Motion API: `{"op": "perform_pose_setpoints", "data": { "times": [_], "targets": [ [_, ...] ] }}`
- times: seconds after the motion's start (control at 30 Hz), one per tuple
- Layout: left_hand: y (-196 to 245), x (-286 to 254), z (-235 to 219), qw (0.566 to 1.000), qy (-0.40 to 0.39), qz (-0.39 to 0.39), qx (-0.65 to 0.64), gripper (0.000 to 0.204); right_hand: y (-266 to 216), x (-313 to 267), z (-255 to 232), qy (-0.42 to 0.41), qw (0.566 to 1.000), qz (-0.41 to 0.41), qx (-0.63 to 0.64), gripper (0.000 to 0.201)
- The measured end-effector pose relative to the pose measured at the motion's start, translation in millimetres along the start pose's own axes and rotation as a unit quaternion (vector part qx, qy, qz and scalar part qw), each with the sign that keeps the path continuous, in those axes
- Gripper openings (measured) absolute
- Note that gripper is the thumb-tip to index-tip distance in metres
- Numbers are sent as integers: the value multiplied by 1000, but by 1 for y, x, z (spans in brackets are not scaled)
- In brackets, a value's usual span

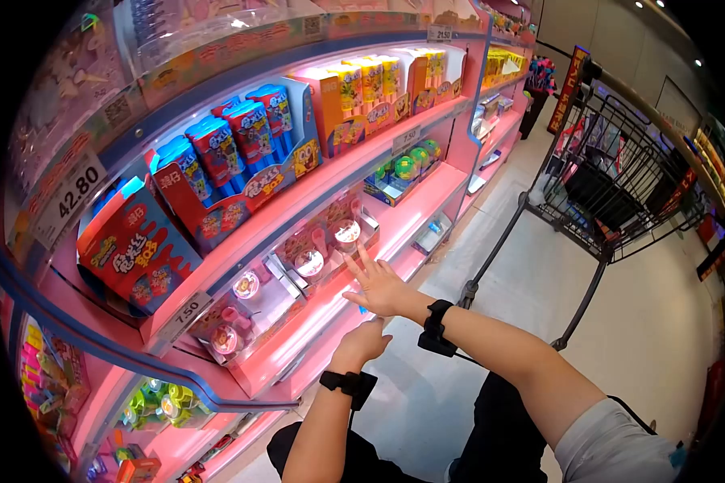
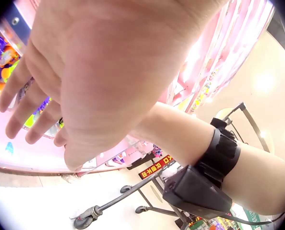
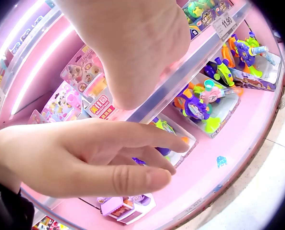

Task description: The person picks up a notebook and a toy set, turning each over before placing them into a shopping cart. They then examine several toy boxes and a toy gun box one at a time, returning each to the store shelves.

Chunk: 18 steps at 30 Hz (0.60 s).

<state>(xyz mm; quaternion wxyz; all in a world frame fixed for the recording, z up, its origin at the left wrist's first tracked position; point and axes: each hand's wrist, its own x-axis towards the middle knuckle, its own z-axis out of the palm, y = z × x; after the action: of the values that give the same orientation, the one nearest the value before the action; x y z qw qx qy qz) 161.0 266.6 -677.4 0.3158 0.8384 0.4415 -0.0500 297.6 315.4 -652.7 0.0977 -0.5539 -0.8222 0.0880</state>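
Note:
In the head view my right hand reaches toward the pink shelf with its fingers spread, holding nothing. My left hand is just below it, overlapping it in this view, with its fingertips partly hidden. In the right wrist view the left hand has its fingers loosely extended and its thumb out, with nothing in its grasp. Nearest the right fingertips stand pink toy packs with round cupcake-like pictures. Purple, green and orange plastic toys sit in clear trays on the shelf below.
Blue and red candy tubes and yellow tubes fill the shelf above. A box of green balls stands farther along. A black shopping cart is on the pale floor at right. A price tag reads 11.90.

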Motion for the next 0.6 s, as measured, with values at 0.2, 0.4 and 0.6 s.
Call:
{"op": "perform_pose_setpoints", "data": {
  "times": [0.2, 0.4, 0.6],
  "targets": [
    [-19, -9, -15, 998, 25, -58, -5, 47, 3, 3, 1, 3, 998, -1, -56, 85],
    [-23, -34, -24, 988, 144, 7, -55, 42, 2, 4, 13, 25, 999, -12, -26, 86],
    [12, -58, -27, 979, 146, -65, -126, 44, 1, 7, 6, 33, 999, -21, -26, 91]
  ]
}}
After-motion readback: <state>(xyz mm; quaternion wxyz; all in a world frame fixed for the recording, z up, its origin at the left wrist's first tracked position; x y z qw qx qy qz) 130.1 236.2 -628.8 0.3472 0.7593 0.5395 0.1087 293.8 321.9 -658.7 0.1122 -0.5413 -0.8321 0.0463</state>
